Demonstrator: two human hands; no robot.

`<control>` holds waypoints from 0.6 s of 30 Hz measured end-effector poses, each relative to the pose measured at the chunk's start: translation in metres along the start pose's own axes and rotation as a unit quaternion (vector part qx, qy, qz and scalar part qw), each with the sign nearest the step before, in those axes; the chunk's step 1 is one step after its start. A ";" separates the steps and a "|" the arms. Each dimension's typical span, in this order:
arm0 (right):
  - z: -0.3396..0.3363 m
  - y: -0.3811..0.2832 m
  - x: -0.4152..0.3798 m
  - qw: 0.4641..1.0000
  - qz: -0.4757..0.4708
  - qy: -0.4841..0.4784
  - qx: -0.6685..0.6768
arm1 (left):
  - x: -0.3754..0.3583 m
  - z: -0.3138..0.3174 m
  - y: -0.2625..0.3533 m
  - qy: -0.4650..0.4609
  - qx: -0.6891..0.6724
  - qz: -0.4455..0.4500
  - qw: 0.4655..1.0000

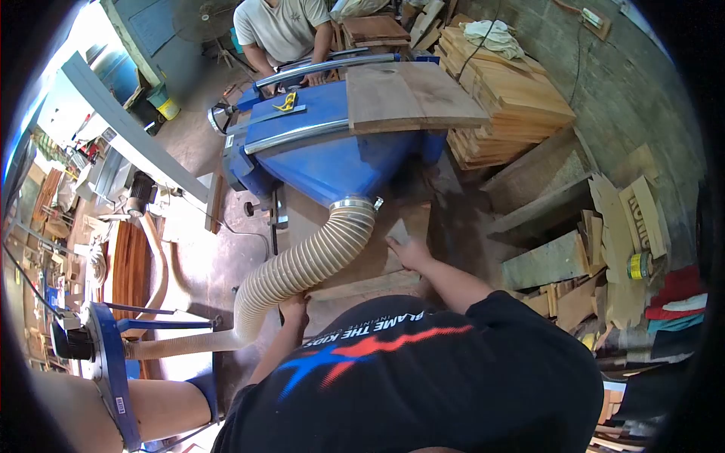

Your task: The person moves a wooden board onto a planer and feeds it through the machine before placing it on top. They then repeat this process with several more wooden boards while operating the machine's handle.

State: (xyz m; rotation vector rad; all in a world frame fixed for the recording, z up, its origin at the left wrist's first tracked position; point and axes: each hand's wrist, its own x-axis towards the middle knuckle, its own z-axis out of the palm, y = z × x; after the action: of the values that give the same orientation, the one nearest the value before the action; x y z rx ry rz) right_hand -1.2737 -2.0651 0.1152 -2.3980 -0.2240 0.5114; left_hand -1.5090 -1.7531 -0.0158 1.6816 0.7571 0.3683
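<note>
My right hand (pixel 410 253) grips the far right part of a brown wooden board (pixel 362 260) held low in front of me, under the outfeed of a blue thickness planer (pixel 317 155). At the board's near left corner is my left hand (pixel 294 308), closed on its edge beside the ribbed dust hose (pixel 302 264). A wide plank (pixel 411 94) lies on top of the planer, sticking out to the right. My black shirt hides the near part of both arms.
A co-worker in a grey shirt (pixel 283 30) stands at the planer's far side. Stacked planks (pixel 513 98) and offcuts (pixel 551 260) fill the right side by a concrete wall. A blue dust collector (pixel 106 362) stands at the left, and a yellow bucket (pixel 168 108) sits far left.
</note>
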 end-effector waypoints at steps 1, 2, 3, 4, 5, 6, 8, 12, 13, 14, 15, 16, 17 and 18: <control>0.003 0.024 -0.002 0.999 -0.036 0.033 -0.022 | -0.008 0.002 0.001 -0.011 -0.017 0.013 1.000; 0.004 0.046 -0.008 0.994 -0.072 0.066 -0.045 | -0.029 0.015 0.040 -0.016 -0.098 -0.054 0.994; -0.005 0.059 -0.024 0.996 -0.050 0.057 -0.049 | -0.042 0.027 0.064 -0.022 -0.178 -0.121 0.976; -0.019 0.066 -0.045 0.997 -0.027 0.049 -0.056 | -0.048 0.035 0.059 -0.055 -0.136 -0.115 0.982; -0.036 0.066 -0.069 0.998 0.018 0.042 -0.045 | -0.050 0.039 0.060 -0.110 -0.039 -0.119 0.986; -0.049 0.069 -0.089 0.997 0.064 0.035 -0.034 | -0.053 0.044 0.066 -0.165 0.058 -0.120 0.977; -0.055 0.101 -0.108 0.994 0.076 0.070 -0.044 | -0.069 0.059 0.094 -0.189 0.247 -0.074 0.947; -0.055 0.123 -0.155 0.989 0.086 0.123 0.003 | -0.078 0.088 0.098 -0.176 0.133 -0.002 0.975; -0.059 0.119 -0.167 0.988 0.098 0.118 0.024 | -0.071 0.093 0.099 -0.200 0.158 0.033 0.966; -0.065 0.115 -0.186 0.987 0.113 0.110 0.044 | -0.065 0.098 0.102 -0.225 0.183 0.064 0.955; -0.068 0.114 -0.204 0.985 0.129 0.100 0.062 | -0.063 0.105 0.103 -0.249 0.207 0.092 0.942; -0.065 0.115 -0.217 0.977 0.135 0.148 0.067 | -0.061 0.113 0.113 -0.271 0.229 0.086 0.931; -0.059 0.116 -0.231 0.968 0.140 0.195 0.072 | -0.061 0.121 0.130 -0.293 0.251 0.079 0.919; -0.054 0.119 -0.243 0.957 0.143 0.241 0.077 | -0.062 0.127 0.148 -0.314 0.273 0.072 0.907</control>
State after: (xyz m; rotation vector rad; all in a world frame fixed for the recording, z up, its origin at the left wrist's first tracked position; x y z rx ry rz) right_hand -1.4686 -2.2572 0.1495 -2.3285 0.3684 0.0527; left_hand -1.4345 -1.9027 0.1029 2.2189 0.2528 -0.3231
